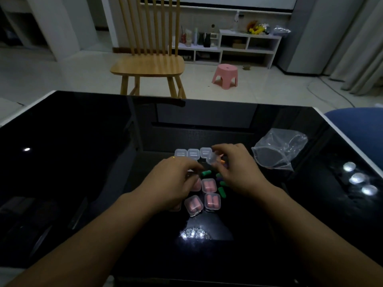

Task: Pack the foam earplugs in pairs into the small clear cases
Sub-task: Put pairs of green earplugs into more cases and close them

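Nearest me on the glossy black worktop (62,162) I see filled clear cases (212,200) lying shut, each with pink earplugs inside. Just beyond them loose green earplugs (221,192) and a purple one lie scattered. My left hand (174,181) hovers over the filled cases with fingers curled down; I cannot tell whether it grips anything. My right hand (238,164) pinches a small open clear case (212,158) with an orange earplug (222,161) at its fingertips. Behind the hands, three empty cases (192,153) sit in a row. A crumpled clear plastic bag (277,150) lies to the right. Farther off stand a wooden chair (149,65) and a pink stool (226,76).
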